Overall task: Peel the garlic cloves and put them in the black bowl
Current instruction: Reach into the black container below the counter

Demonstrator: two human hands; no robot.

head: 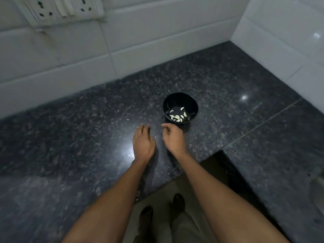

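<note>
A: Head view, single frame. Where do the hands sit?

B: Both over the dark speckled worktop (219,81), close together, near its front edge. The left hand (142,143) lies palm down, fingers fairly straight and together, fingertips on or just above the stone; I cannot tell whether they touch. Nothing visible in it.

A: The right hand?

B: The right hand (172,137) is just beside the left, fingers loosely curled, thumb and forefinger tips drawn near each other and pointing left. Whether something small is pinched there I cannot tell; the frame is too soft.

A: Position of the black bowl?

B: The black bowl (180,107) stands upright on the worktop, just beyond the right hand and slightly to its right, apart from both hands.

A: Contents?

B: A small heap of pale peeled garlic cloves (178,116) on the bowl floor, gathered toward the near side. A few tiny pale flecks (127,119) lie on the stone to the left of the bowl.

A: Surroundings?

B: White tiled walls (157,42) meet in a corner behind; a socket panel (57,9) is mounted upper left. The person's feet (178,201) show on the floor below the worktop edge.
</note>
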